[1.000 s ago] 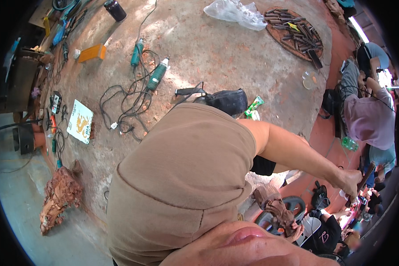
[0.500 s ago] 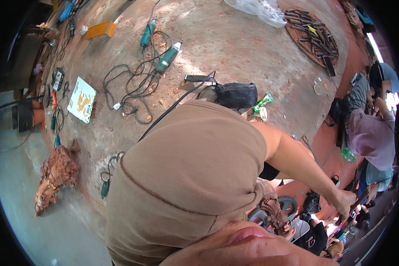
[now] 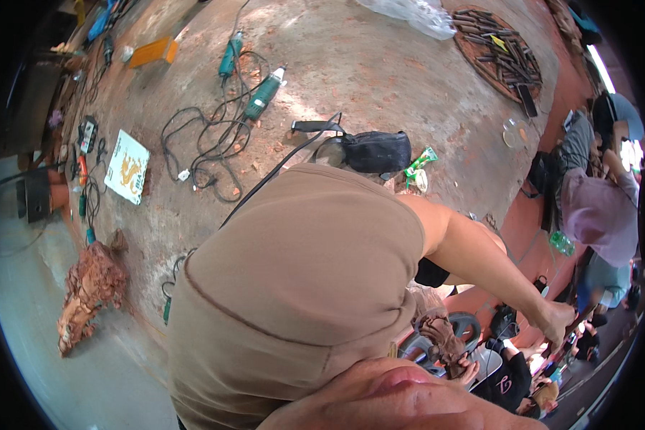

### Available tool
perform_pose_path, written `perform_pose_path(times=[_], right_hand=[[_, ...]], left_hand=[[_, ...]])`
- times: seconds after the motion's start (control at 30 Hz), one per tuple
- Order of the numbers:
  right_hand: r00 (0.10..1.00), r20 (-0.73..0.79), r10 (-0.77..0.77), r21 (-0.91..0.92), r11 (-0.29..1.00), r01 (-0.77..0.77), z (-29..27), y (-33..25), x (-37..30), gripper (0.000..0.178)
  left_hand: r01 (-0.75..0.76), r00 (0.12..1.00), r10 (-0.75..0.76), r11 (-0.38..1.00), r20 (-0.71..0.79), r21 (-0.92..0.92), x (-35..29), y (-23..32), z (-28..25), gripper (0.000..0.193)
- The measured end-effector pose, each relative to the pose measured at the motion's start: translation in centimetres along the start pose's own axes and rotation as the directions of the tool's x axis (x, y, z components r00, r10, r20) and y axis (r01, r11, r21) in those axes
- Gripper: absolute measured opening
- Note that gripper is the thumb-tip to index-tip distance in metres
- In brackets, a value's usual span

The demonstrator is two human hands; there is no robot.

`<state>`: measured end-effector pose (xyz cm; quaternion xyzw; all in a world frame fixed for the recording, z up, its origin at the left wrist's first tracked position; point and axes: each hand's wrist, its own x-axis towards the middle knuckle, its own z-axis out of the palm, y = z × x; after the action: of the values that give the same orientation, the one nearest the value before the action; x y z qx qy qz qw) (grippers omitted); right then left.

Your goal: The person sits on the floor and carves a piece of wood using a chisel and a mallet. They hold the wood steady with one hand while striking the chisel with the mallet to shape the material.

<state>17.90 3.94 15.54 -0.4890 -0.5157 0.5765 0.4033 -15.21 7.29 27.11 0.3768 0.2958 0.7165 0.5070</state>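
My left arm stretches across to the right from a brown sleeve [image 3: 315, 236]. At its end my left hand [image 3: 554, 321] is closed at a dark, thin shape too small to make out, close to a co-worker in light blue [image 3: 613, 283]. Below that arm, a gnarled brown piece of wood [image 3: 441, 333] stands near a grey wheel-like ring [image 3: 466, 330]. Fingers that appear to be my right hand [image 3: 469, 373] curl round the wood's lower end; the rest of that hand is hidden.
Green power tools [image 3: 265, 94] with tangled cords, a black bag [image 3: 376, 150] and a white box lid [image 3: 127, 166] lie on the floor. Carving tools fill a round tray [image 3: 498, 54] at upper right. A rough root piece [image 3: 89, 294] lies left. Several co-workers [image 3: 598, 208] sit along the right.
The view has shifted slightly, so the floor things sit a little farther left. Both hands stay in nearly the same place.
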Motion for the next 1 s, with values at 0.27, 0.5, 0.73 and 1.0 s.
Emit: perform_pose_path(times=[0.27,0.5,0.73,1.0], right_hand=[[0.994,-0.099,-0.039,-0.45,0.893,-0.01,-3.6,1.0,2.8,0.022],[0.997,-0.031,-0.074,-0.658,0.752,0.035,-4.3,1.1,2.4,0.029],[0.998,-0.052,-0.043,-0.91,0.414,-0.03,0.4,-1.5,-0.3,0.04],[0.998,-0.066,-0.02,-0.931,0.361,-0.055,1.2,-1.9,-0.4,0.037]], left_hand=[[0.005,1.0,-0.006,1.0,0.026,0.021,-0.8,0.1,0.0,0.026],[0.013,0.989,0.0,0.996,0.15,-0.087,-1.1,-1.2,1.1,0.02],[0.141,0.977,-0.146,0.989,0.158,0.041,-1.8,-0.9,0.6,0.022],[0.148,0.968,-0.126,0.985,0.215,-0.09,-2.2,-3.1,2.1,0.016]])
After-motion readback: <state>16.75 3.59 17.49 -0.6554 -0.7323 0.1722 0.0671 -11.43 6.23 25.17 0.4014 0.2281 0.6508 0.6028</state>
